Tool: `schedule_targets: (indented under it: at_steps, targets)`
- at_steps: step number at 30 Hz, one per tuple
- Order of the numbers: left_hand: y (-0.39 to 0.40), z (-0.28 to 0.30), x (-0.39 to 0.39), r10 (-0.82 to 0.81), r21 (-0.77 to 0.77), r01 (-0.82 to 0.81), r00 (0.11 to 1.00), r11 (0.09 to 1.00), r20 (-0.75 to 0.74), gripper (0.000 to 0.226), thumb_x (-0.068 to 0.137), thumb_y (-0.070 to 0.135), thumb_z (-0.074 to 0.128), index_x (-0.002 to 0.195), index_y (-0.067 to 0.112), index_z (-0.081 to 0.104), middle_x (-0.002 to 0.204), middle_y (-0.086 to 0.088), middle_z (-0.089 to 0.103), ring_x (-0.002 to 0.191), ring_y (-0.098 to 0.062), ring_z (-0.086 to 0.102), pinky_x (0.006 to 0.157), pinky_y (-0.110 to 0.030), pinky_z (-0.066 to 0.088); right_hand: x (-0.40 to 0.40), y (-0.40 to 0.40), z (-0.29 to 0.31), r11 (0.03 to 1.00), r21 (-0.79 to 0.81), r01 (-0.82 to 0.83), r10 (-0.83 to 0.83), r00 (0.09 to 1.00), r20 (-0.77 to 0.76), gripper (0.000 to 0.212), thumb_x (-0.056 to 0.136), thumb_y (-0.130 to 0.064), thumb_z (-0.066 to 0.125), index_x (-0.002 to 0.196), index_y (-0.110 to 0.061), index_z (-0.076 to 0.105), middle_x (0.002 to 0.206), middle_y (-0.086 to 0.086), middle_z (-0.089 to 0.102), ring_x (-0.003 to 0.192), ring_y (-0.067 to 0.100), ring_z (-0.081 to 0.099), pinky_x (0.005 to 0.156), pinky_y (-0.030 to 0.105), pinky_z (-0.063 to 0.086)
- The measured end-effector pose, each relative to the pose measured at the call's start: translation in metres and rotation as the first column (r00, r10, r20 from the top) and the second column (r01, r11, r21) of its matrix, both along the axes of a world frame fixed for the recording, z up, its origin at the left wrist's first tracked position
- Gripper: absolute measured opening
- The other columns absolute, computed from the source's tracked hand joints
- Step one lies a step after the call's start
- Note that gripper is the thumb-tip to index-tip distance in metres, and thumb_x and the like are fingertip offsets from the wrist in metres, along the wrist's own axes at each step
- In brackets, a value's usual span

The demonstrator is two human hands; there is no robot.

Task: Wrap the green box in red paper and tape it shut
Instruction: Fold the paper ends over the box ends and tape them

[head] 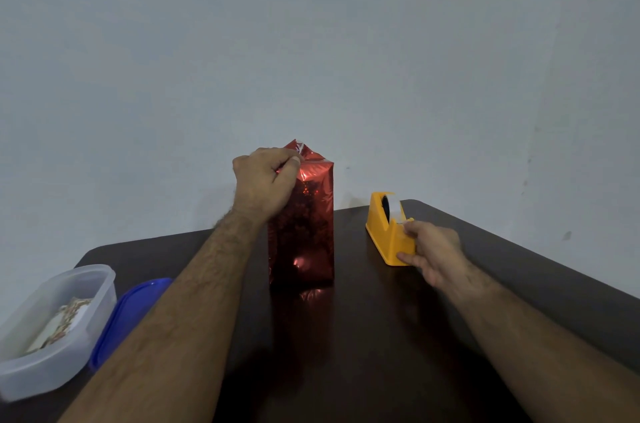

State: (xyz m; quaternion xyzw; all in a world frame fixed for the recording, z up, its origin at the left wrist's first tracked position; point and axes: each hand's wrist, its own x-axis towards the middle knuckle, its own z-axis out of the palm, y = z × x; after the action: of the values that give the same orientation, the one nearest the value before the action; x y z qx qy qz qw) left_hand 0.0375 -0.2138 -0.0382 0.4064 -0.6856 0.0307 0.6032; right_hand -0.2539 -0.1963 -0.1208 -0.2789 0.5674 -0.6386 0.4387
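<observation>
The box [306, 225] stands upright in the middle of the dark table, fully covered in shiny red paper, so no green shows. Loose paper folds stick up at its top [304, 150]. My left hand [266, 185] presses and pinches the paper at the box's top left edge. To the right sits a yellow tape dispenser [388, 232] with a white tape roll. My right hand [433, 254] rests against the dispenser's near end, thumb and forefinger pinching the tape end at the cutter.
A clear plastic container [52, 325] holding patterned paper items stands at the table's [363, 353] left front, with its blue lid [128, 315] lying beside it. A plain grey wall rises just behind the table's far edge.
</observation>
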Motion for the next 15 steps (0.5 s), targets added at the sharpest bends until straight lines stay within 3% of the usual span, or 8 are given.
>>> schedule_targets:
  at_steps: [3,5,10,15]
  targets:
    - [0.000,0.000,0.000,0.014,0.017,-0.014,1.000,1.000,0.016,0.027,0.096,0.033,0.056,0.099,0.030,0.083,0.087,0.030,0.069,0.108,-0.005,0.068,0.117,-0.054,0.036,0.002,0.002,-0.003,1.000,0.022,0.015,-0.015,1.000,-0.004,0.051,0.092,-0.016,0.082,0.136,-0.002,0.060,0.135,0.010,0.060,0.122,0.034,0.061,0.077,0.056,0.065]
    - [-0.001,0.001,0.000,0.001,0.008,-0.002,1.000,1.000,0.014,0.024,0.095,0.035,0.055,0.106,0.037,0.077,0.084,0.033,0.068,0.107,-0.005,0.069,0.114,-0.056,0.040,0.004,0.003,-0.005,0.999,0.041,0.019,-0.020,1.000,0.011,0.053,0.092,-0.017,0.082,0.139,-0.005,0.059,0.137,0.010,0.060,0.123,0.034,0.061,0.082,0.059,0.064]
    - [-0.004,0.000,0.001,-0.024,0.003,0.024,1.000,1.000,-0.003,0.025,0.095,0.038,0.054,0.114,0.046,0.068,0.088,0.027,0.073,0.108,-0.007,0.070,0.113,-0.058,0.042,0.007,0.007,-0.006,0.997,0.060,0.039,-0.041,0.999,0.033,0.056,0.092,-0.017,0.082,0.141,-0.007,0.056,0.137,0.009,0.058,0.125,0.034,0.060,0.091,0.056,0.062]
    - [-0.004,0.000,0.002,-0.023,0.014,0.023,1.000,1.000,0.003,0.027,0.094,0.040,0.052,0.116,0.047,0.067,0.086,0.030,0.071,0.107,-0.004,0.069,0.112,-0.056,0.043,0.008,0.010,-0.015,0.995,0.068,0.079,-0.078,0.997,-0.013,0.053,0.089,0.000,0.082,0.136,0.000,0.058,0.135,0.012,0.060,0.115,0.029,0.065,0.094,0.044,0.063]
